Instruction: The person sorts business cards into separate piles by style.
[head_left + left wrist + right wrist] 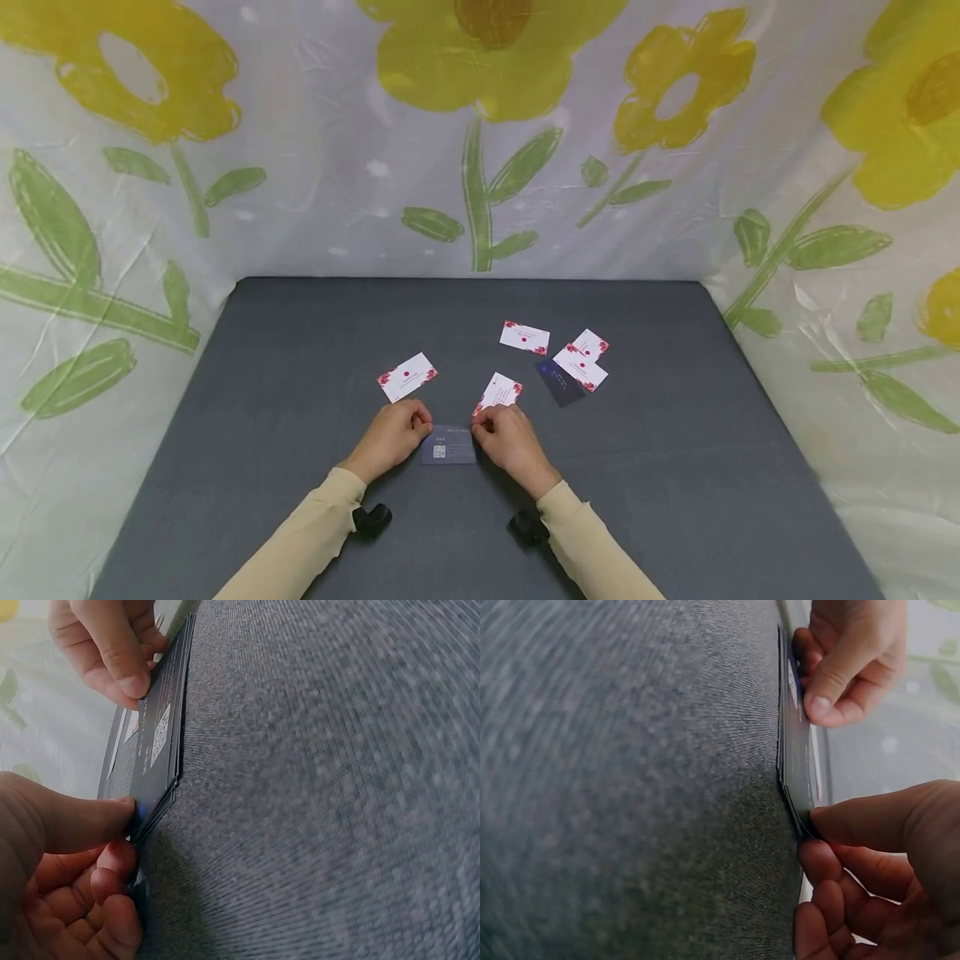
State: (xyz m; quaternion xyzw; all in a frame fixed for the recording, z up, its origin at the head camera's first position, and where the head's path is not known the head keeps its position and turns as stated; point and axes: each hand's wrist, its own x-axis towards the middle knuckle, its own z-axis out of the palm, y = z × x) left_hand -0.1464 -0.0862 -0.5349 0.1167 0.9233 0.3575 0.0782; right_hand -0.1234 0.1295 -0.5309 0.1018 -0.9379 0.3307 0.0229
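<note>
Left hand and right hand pinch the dark card stack at lower centre, where light, even pressure should align edges.

Soft even light, faint sheen on the curtain, dim shadows beside sleeves, wrist views partly blurred

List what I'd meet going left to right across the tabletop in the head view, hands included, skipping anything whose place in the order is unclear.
Left hand → dark card stack → right hand → overlapping white cards.
</note>
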